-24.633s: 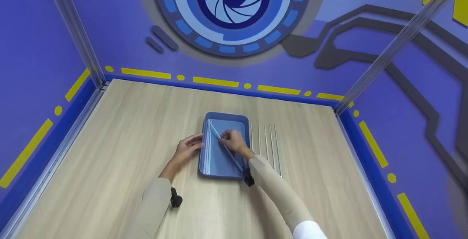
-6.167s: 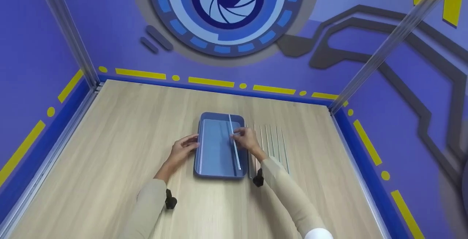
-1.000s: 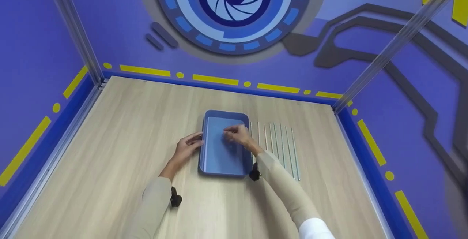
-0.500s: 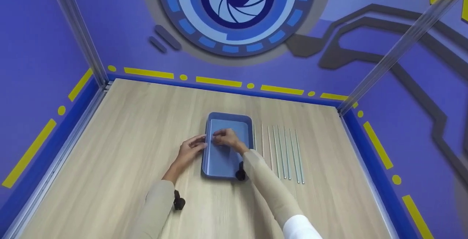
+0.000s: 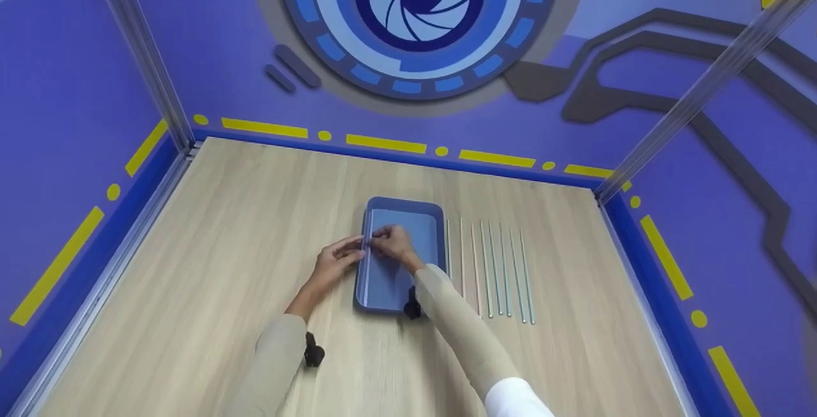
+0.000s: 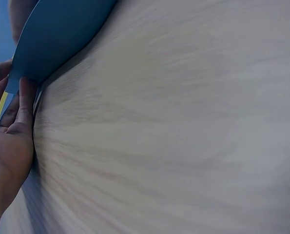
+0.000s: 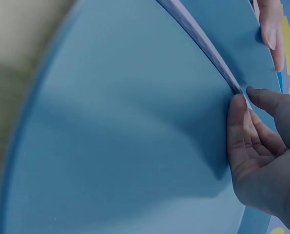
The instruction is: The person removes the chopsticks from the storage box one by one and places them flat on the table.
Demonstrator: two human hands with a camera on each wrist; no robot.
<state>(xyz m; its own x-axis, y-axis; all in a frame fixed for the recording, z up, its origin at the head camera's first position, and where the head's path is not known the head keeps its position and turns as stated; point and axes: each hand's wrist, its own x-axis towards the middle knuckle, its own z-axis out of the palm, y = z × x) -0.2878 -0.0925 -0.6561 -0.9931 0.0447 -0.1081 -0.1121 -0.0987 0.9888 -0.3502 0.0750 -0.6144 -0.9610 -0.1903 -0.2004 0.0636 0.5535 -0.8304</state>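
A blue rectangular tray [image 5: 408, 289] stands on the wooden table. Inside it, one thin, pale, shiny straw-like stick [image 7: 203, 41] lies along the left wall. My right hand [image 5: 394, 243] reaches into the tray and pinches this stick between thumb and fingers near its middle; the fingers partly hide it. My left hand [image 5: 333, 265] is at the tray's left side, its fairly straight fingers touching the outer wall and rim, as the left wrist view also shows. Several similar thin sticks [image 5: 504, 270] lie side by side on the table, right of the tray.
The light wooden table [image 5: 255, 225] is bounded by blue-purple panels [image 5: 210, 59] at the back and both sides. Metal posts [image 5: 143, 53] stand in the corners. The closest stick lies right along the tray's right wall.
Over the earlier frames, sticks have gone from the tray to the table row, leaving one inside. In the last second my right hand moved left to that stick. My left hand stayed at the tray.
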